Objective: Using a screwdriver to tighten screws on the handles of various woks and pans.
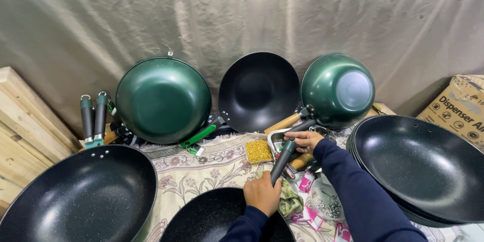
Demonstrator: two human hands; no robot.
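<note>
From the head view, the left hand (262, 194) is closed around the lower part of a dark grey handle (281, 160), which slants up and to the right from the rim of a black speckled wok (201, 222) at the bottom middle. The right hand (304, 140) is closed on the handle's upper end, fingers curled over the top. Both sleeves are dark blue.

The wok lies on a patterned cloth (217, 164) with flowers on a pale ground. Just beside the hands lie a small bag of yellow bits (258, 151), a metal tray (275, 138), some pink tags (306, 181) and a clear bag of small metal parts (327, 204). A green cloth (290, 199) sits just right of the left hand.

Against the grey backdrop lean three woks: a green one (163, 100) showing its underside at the left, a black one (258, 91) facing outward in the middle, and a green one (338, 89) at the right. A large black wok (75, 196) rests at the lower left, near two upright grey handles (93, 116). A stack of black woks (418, 166) fills the right, with a cardboard box (459, 106) behind it. Pale wooden boards (25, 121) stand at the far left.
</note>
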